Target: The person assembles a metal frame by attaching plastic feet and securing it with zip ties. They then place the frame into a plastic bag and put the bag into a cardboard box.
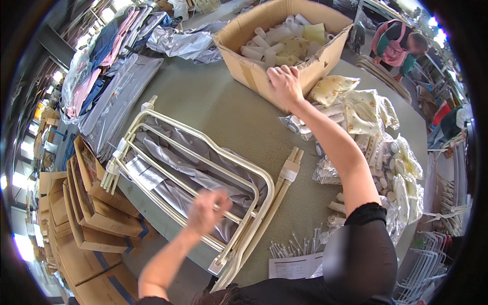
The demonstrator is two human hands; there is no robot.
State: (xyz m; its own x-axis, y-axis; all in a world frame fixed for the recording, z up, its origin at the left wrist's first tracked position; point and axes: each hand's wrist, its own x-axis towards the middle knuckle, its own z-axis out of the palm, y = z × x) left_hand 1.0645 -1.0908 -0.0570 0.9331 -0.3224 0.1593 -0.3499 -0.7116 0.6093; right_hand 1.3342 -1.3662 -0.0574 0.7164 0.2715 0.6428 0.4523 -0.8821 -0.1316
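Note:
My left hand [207,209] rests on a folded cream metal tube frame [193,168] with grey fabric folded inside it, lying on the grey table [229,112]; its fingers curl around one thin cream tube. My right hand [284,85] reaches far forward to the front wall of an open cardboard box [254,76], fingers bent over the rim; whether it holds anything is hidden. The box holds white tubes [264,43] and pale yellow patterned cloth packs. A bundle of two cream tubes [284,178] lies beside the frame.
Bagged parts and yellow patterned cloth packs [366,112] pile up at the right. Thin white rods [297,246] and a printed sheet [295,265] lie near me. Flat cardboard boxes [96,213] stack at the left. Grey fabric bags [117,96] lie at the back left. Another person [396,46] works beyond.

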